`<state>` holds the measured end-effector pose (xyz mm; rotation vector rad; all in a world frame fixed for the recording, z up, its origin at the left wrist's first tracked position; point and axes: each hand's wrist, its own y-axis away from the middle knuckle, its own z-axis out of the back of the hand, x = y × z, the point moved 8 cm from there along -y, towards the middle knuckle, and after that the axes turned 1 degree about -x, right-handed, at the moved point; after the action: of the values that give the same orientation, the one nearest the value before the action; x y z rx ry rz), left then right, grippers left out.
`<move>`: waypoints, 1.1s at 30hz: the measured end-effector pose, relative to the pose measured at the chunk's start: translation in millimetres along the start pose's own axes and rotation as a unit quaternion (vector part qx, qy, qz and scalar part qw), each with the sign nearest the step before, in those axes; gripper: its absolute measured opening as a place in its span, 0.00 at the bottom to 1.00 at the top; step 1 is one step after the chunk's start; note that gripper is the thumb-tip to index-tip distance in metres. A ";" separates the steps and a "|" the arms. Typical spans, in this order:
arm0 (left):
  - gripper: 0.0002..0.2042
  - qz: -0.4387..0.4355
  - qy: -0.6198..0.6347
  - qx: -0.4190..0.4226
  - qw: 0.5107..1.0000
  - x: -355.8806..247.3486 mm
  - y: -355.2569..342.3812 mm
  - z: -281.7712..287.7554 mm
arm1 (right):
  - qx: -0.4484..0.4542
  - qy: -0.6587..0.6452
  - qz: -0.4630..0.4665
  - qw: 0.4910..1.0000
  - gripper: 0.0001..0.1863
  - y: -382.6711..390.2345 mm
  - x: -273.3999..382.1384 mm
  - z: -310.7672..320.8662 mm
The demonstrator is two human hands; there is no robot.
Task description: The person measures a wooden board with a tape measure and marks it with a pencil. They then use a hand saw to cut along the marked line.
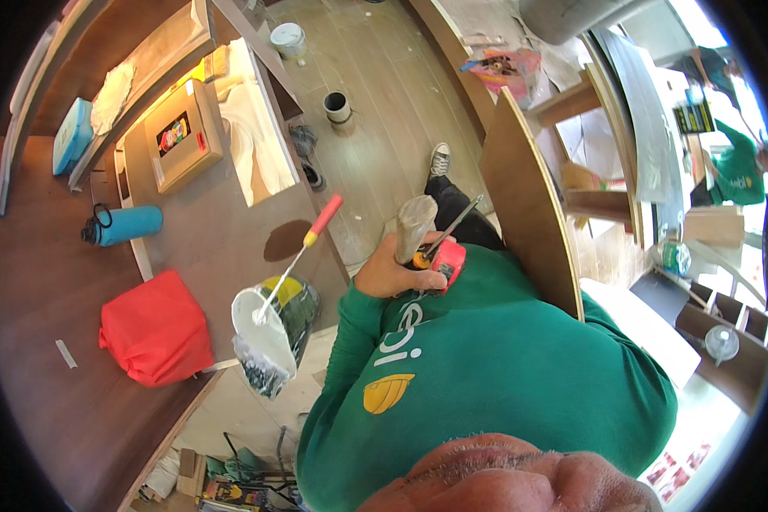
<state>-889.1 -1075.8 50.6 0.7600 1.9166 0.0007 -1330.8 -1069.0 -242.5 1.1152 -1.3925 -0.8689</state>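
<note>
My left hand (394, 271) is closed around several things in front of my green shirt. They include a red tape measure (454, 261), a screwdriver (454, 227) with an orange-yellow handle end, and a pale, cloudy cylinder-like piece (416, 220) whose kind I cannot make out. On my right side a tall brown wooden panel (529, 205) stands on edge against my body. My right upper arm goes behind it, and the right hand is hidden.
To my left, a brown tabletop (205, 239) bears a paint bucket (252, 320) with a red-handled roller or brush (316, 229), a red bag (158, 328), a blue bottle (128, 226) and a cardboard box (188, 141). Buckets stand on the floor; a person (736, 166) is far right.
</note>
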 end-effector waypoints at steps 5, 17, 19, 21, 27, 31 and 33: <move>0.37 -0.027 0.051 -0.091 0.994 -53.1 -61.3 21.0 | 0.016 0.019 -0.031 0.999 0.23 -29.1 91.0 42.1; 0.44 -0.039 -0.064 -0.186 0.980 -189.3 -254.8 60.8 | 0.076 0.049 0.001 0.996 0.23 -138.8 354.7 55.5; 0.45 -0.066 -0.088 -0.168 0.980 -204.9 -282.8 70.3 | 0.074 0.055 0.021 0.995 0.22 -137.8 402.4 47.9; 0.44 -0.056 -0.057 -0.170 0.982 -223.5 -303.8 81.5 | 0.089 0.061 0.048 0.993 0.22 -149.5 453.4 39.7; 0.42 -0.116 -0.041 -0.245 0.962 -272.2 -353.6 163.5 | 0.143 0.094 0.115 0.979 0.22 -192.3 625.9 -13.5; 0.41 -0.154 -0.018 -0.294 0.943 -290.6 -393.6 248.3 | 0.143 0.127 0.078 0.978 0.21 -231.1 730.2 -52.2; 0.40 -0.184 -0.009 -0.324 0.928 -302.5 -417.8 296.4 | 0.133 0.150 0.052 0.978 0.20 -248.7 782.0 -71.2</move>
<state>-774.5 -1658.9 22.8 -0.0459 1.8503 0.3758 -1190.7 -1880.6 -235.3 1.3036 -1.3232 -0.4251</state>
